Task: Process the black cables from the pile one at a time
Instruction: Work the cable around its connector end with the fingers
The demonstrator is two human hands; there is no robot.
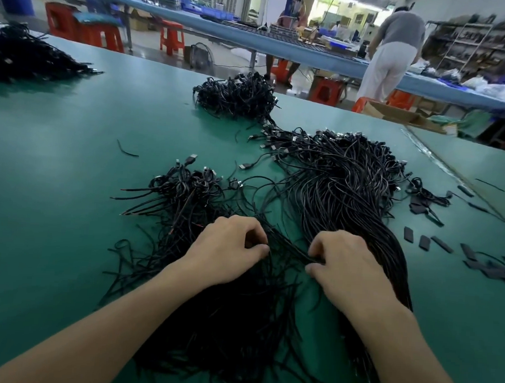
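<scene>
Pinching one black cable (289,247) with left hand (228,242) and right hand (344,260), fingers curled tight on it, likely to pull it straight and free of the rest. Held low over the green table (57,151), between the big pile (347,196) on the right and a smaller messy heap (186,196) on the left.

Head view looks forward and down, close over the green table (57,157)
</scene>
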